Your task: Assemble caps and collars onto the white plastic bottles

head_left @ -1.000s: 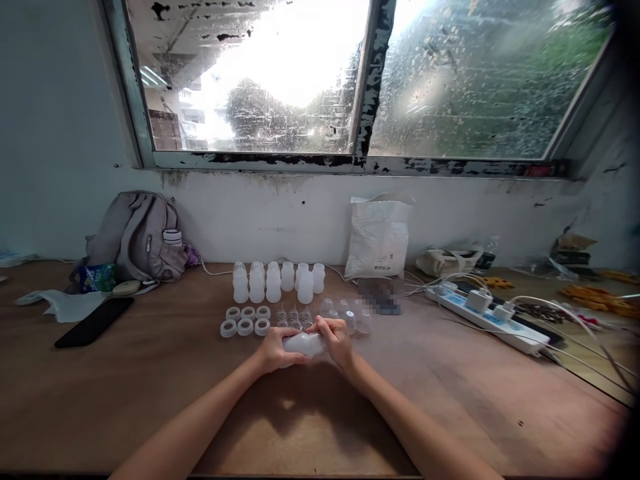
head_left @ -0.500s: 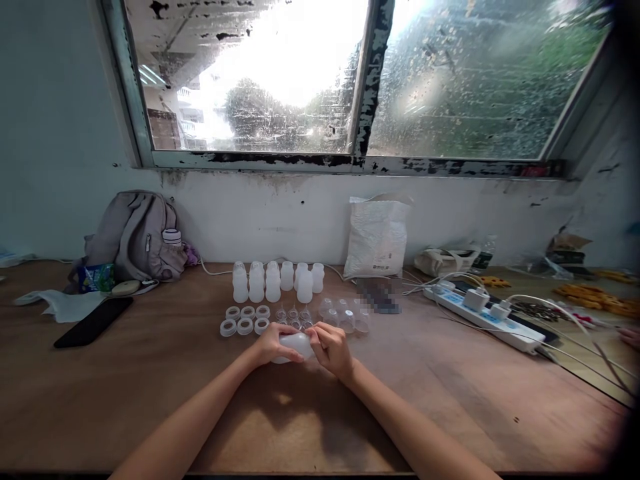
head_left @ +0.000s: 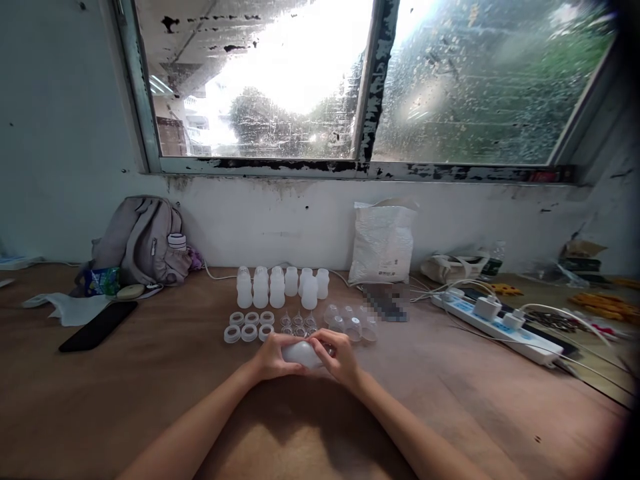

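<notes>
**Two hands on one bottle held sideways**

The whitish bottle (head_left: 301, 355) is on its side between the left hand (head_left: 270, 357) and the right hand (head_left: 340, 355), its long axis running roughly left to right across the person's front. Both hands touch it, so neither is nearer. The left hand wraps around the body, its digits on the far and near sides, spread only as wide as the bottle. The right hand is at the other end, fingers bent and drawn in; something clear shows beside them, but whether they pinch it or merely rest there I cannot tell. Just beyond the hands, small clear teats (head_left: 299, 330) stand on the table (head_left: 450, 413), with white rings (head_left: 233, 341) to their left and clear domes (head_left: 353, 329) to their right.
</notes>
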A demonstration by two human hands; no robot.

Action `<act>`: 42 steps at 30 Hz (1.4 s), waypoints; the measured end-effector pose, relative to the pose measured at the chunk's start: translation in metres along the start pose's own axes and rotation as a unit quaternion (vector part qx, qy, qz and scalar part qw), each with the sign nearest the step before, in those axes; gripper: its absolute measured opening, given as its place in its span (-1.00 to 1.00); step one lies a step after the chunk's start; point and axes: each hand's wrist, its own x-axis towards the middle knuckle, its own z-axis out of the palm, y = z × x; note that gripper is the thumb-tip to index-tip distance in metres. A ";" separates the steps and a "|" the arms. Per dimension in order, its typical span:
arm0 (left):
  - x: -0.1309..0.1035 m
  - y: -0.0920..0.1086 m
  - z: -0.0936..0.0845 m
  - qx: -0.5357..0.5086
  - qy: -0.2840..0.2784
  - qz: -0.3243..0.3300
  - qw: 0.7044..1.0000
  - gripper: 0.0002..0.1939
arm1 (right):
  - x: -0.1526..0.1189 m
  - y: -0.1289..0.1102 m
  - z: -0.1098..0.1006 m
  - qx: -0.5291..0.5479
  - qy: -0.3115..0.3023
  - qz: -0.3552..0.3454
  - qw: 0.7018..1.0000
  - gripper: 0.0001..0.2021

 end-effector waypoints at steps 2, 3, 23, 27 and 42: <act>0.001 -0.001 0.000 -0.006 -0.001 -0.011 1.000 -0.49 | 0.001 0.003 0.004 -0.014 0.027 0.022 0.999 -0.66; 0.001 -0.001 0.001 0.002 0.002 -0.011 1.000 -0.49 | 0.001 0.005 0.006 -0.018 0.045 0.040 0.998 -0.64; -0.011 0.004 0.023 0.285 0.075 0.096 0.951 -0.42 | 0.002 0.002 0.007 0.093 0.121 0.158 0.976 -0.61; -0.008 0.003 0.020 0.310 0.128 0.141 0.931 -0.45 | 0.006 -0.005 0.004 0.152 0.139 0.169 0.964 -0.62; 0.002 -0.002 0.003 0.192 0.234 0.058 0.951 -0.50 | 0.046 -0.023 0.000 0.140 0.106 0.100 0.979 -0.57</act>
